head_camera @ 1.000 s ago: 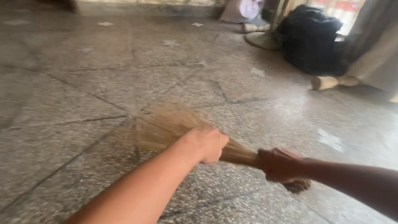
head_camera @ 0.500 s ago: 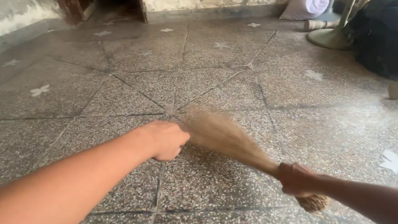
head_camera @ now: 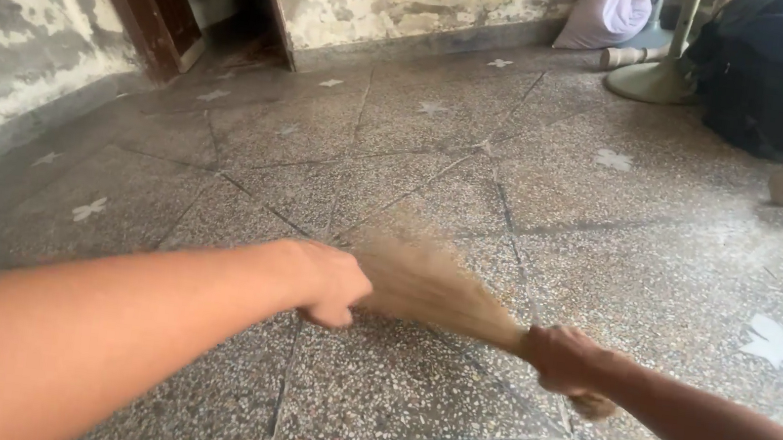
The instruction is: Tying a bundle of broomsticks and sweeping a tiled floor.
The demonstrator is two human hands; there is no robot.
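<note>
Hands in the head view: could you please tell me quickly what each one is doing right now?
Left hand: closed in a fist against the broom's bristles; whether it grips them cannot be told.
Right hand: closed on the broom handle.

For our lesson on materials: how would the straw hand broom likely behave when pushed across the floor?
The broom probably flexes: its bristles fan out loosely and blur near the left hand. It looks light, since the right hand alone wraps its bound neck. On the speckled stone floor the thin fibres should bend and glide rather than snap.
</note>
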